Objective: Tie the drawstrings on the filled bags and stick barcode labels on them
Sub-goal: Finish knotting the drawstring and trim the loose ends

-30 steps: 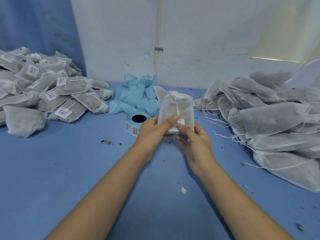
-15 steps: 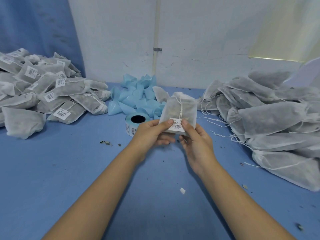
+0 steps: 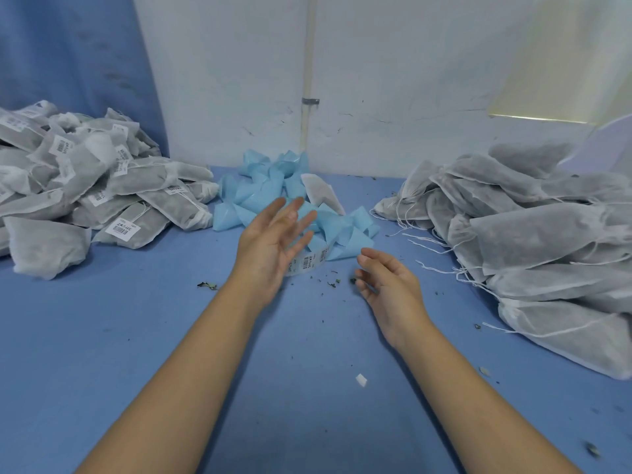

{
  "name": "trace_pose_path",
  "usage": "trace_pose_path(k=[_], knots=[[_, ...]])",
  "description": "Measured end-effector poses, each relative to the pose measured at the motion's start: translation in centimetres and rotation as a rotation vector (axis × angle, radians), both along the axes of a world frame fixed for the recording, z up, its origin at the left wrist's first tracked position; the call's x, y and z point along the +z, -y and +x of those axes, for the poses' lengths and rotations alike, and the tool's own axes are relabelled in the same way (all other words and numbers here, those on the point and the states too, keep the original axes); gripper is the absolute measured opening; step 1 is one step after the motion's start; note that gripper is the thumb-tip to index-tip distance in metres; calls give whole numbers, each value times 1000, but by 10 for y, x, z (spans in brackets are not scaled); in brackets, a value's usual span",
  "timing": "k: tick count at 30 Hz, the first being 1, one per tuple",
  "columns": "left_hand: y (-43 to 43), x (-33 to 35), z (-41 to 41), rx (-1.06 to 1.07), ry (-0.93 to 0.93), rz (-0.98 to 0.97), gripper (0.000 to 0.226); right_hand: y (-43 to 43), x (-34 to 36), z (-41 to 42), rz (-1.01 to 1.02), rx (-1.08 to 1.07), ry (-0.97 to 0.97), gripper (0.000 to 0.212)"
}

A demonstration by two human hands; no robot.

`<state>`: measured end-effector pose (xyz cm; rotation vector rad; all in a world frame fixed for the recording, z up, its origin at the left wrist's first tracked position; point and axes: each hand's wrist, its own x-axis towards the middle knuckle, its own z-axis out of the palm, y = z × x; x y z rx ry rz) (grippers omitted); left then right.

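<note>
My left hand (image 3: 273, 241) hovers over the blue table with fingers spread, holding nothing. My right hand (image 3: 386, 282) is beside it, fingers loosely curled and empty. Just behind the left hand lies the roll of barcode labels (image 3: 307, 263), partly hidden. A heap of tied, labelled bags (image 3: 102, 200) fills the left side; a blurred white bag (image 3: 97, 147) shows on top of it. On the right lies a pile of filled bags (image 3: 530, 241) with loose white drawstrings and no labels.
Crumpled blue backing scraps (image 3: 270, 186) are heaped at the back centre, with one grey bag (image 3: 321, 196) lying among them. Dark crumbs and a small white scrap (image 3: 361, 380) dot the blue table (image 3: 171, 336). A white wall closes the back.
Both hands held a labelled bag in front of me; now they are apart and empty. The left hand has swung open, and a blurred bag appears over the left heap.
</note>
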<state>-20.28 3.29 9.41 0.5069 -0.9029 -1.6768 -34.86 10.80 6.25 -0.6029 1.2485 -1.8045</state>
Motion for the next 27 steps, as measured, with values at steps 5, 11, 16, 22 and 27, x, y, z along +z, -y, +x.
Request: trace_pose_path(k=[5,11,16,22,27], knots=[[-14,-2,-17,1,380,-156,18,4,-2,-15,23,-127,-298,11],[-28,-9,-47,-55,554,-299,24,6,-7,-35,85,-276,-424,16],[-37,-11,-84,-142,619,-392,23,10,-6,-52,26,-368,-141,17],[-46,-7,-120,-178,603,-431,21,9,7,-80,-230,-256,526,34],[-51,-8,-134,-192,631,-436,21,-4,15,-107,-431,-265,867,38]])
